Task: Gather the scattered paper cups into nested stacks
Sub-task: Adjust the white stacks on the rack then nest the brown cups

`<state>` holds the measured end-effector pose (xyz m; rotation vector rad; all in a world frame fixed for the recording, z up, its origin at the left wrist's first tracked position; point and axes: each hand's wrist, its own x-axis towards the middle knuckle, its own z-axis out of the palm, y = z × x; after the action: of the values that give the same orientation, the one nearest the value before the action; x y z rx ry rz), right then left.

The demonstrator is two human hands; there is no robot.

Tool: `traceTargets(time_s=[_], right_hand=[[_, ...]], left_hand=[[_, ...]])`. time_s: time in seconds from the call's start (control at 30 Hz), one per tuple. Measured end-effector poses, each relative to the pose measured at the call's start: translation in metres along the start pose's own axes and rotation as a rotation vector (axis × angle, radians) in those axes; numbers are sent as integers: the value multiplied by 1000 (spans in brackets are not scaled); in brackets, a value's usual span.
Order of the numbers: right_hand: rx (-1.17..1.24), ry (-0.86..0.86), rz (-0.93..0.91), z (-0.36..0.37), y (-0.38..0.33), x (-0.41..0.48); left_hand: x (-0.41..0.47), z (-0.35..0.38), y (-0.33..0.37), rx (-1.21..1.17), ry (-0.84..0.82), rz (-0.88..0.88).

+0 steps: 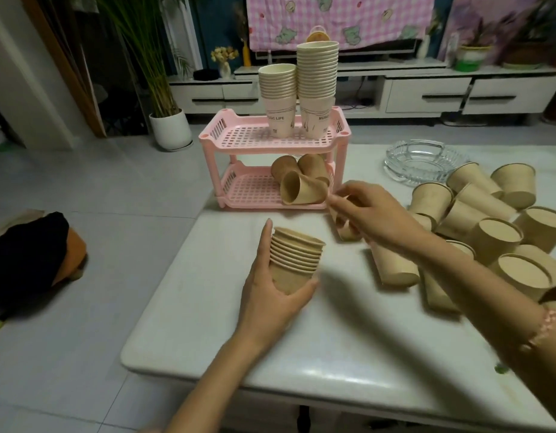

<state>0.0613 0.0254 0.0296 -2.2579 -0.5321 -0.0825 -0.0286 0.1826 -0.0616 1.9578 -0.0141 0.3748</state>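
Observation:
My left hand [272, 295] grips a nested stack of brown paper cups [297, 257] upright on the white table [239, 339]. My right hand [368, 210] reaches to the back of the table near the rack, fingers curled round a brown cup [345, 231] that is mostly hidden under the hand. Several loose brown cups [489, 220] lie scattered on the right, some upside down, some on their sides. Another cup [395, 267] lies on its side under my right forearm.
A pink two-tier rack [236, 139] stands at the table's far edge with two tall white cup stacks [317, 85] on top and three brown cups [301, 182] on the lower shelf. A glass ashtray [423, 160] sits at the back right. Floor drops off left.

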Motion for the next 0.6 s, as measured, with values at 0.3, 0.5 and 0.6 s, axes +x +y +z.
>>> traceTargets(time_s=[0.3,0.5,0.6], right_hand=[[-382,-258,338,6,53,91],[-331,-178,188,-1,41,81],[34,215,36,-11,15,50]], left_hand=[[2,-5,-5,-139,108,16],[4,-4,-5,-129,62,33],[4,-3,-5,-82,42,33]])
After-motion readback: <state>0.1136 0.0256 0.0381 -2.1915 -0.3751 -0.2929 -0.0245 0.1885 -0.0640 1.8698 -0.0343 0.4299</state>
